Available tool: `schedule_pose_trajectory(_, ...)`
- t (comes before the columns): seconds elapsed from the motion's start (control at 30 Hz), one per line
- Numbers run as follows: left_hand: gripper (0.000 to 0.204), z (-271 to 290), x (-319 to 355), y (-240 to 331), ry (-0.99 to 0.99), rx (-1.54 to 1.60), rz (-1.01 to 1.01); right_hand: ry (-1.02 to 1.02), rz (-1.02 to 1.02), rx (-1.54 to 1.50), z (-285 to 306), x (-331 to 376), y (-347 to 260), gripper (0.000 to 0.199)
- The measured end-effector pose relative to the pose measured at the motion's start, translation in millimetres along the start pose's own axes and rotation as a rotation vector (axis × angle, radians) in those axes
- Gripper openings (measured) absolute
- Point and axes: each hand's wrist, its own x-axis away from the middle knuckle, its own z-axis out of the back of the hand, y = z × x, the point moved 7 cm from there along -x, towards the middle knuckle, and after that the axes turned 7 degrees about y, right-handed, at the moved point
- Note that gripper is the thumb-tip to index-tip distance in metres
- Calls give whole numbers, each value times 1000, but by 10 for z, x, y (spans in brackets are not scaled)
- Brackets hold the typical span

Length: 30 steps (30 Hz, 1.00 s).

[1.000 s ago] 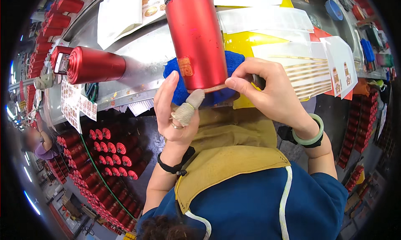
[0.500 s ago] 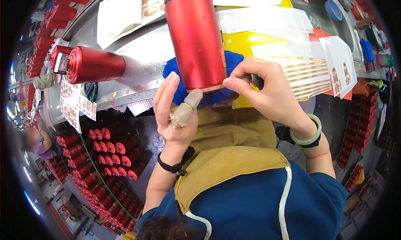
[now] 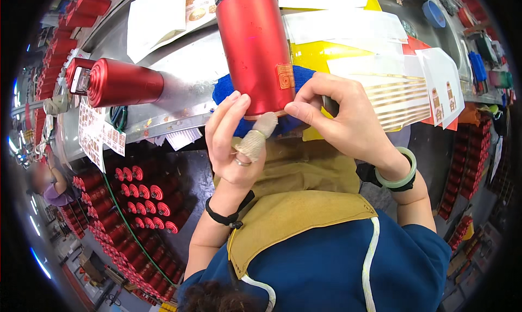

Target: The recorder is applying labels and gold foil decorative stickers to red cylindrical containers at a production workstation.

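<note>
A red metal bottle (image 3: 253,45) lies in front of me on a blue cloth (image 3: 302,76), its base toward me. An orange-gold square spiral emblem (image 3: 285,76) shows on its right side. A thin gold strip (image 3: 251,117) runs round the rim of the base. My left hand (image 3: 236,141) is closed on the base end, fingers along the left side. A beige cover wraps its thumb, which presses at the rim. My right hand (image 3: 345,113) pinches at the strip's right end, thumb tip against the rim; the fingers behind the thumb are partly hidden.
A second red bottle (image 3: 128,83) with a handled lid lies at the left. White sheets with gold stripes (image 3: 394,97) lie at the right over a yellow sheet (image 3: 312,54). White papers (image 3: 157,18) are at the back left. Many red bottles (image 3: 144,198) stand below the table.
The bottle has turned about its length, bringing the square emblem from its right edge into view. My left hand has shifted right along the rim; my right hand has moved slightly left.
</note>
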Motion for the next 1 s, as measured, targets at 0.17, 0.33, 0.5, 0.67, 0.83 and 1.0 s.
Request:
schedule_pose_trajectory(0.17, 33, -71, -10, -31, -40, 122, 6, -10, 11, 19, 42, 2, 14, 21)
schedule_pose_trajectory(0.33, 46, -63, 147, -272, 128, 378, 285, -15, -111, 79, 131, 52, 166, 23)
schedule_pose_trajectory(0.5, 53, -31, 190, -280, 107, 330, 251, 108, -38, -29, 213, 147, 134, 22)
schedule_pose_trajectory(0.67, 60, -32, 140, -225, 26, 217, 191, 65, 12, -285, 109, 188, 61, 16)
schedule_pose_trajectory(0.83, 61, -41, 135, -256, 43, 290, 305, 164, 108, -108, 89, 164, -7, 13)
schedule_pose_trajectory(1.0, 60, -55, 96, -208, 24, 242, 296, 215, 75, -99, 55, 202, -13, 13)
